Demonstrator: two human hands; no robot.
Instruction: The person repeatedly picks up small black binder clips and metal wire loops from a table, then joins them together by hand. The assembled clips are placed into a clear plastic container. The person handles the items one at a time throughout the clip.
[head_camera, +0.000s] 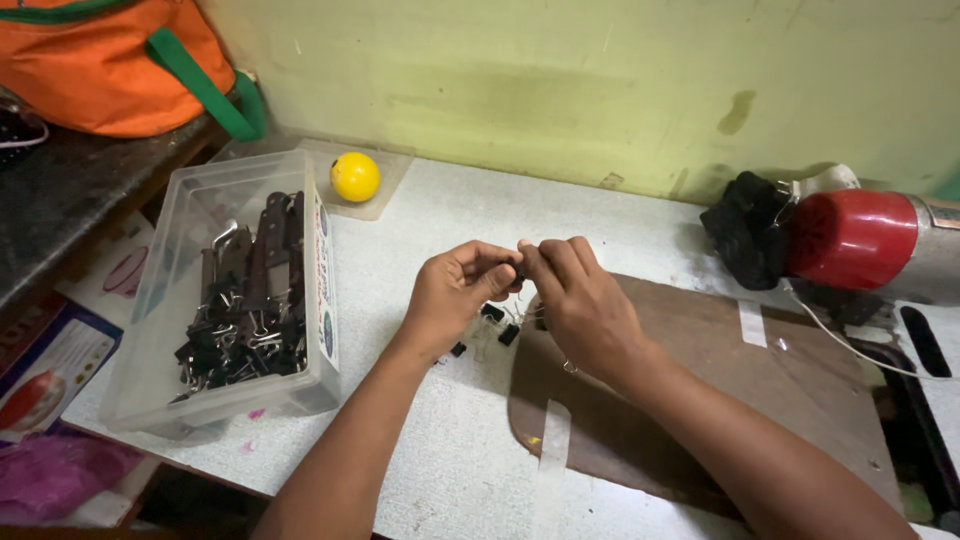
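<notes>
Both hands, left hand (455, 290) and right hand (580, 300), pinch one small black metal binder clip (517, 278) between them; clear plastic box (175, 330) stands left of them.

A home sewing workshop: sewing machine motor (850, 238), worn worktable (440, 200).

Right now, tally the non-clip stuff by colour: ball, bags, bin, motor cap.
Yellow: 1, ball
Orange: 1, bag
Red: 1, motor cap
Clear: 1, plastic bin
Purple: 1, bag
Total: 5
</notes>
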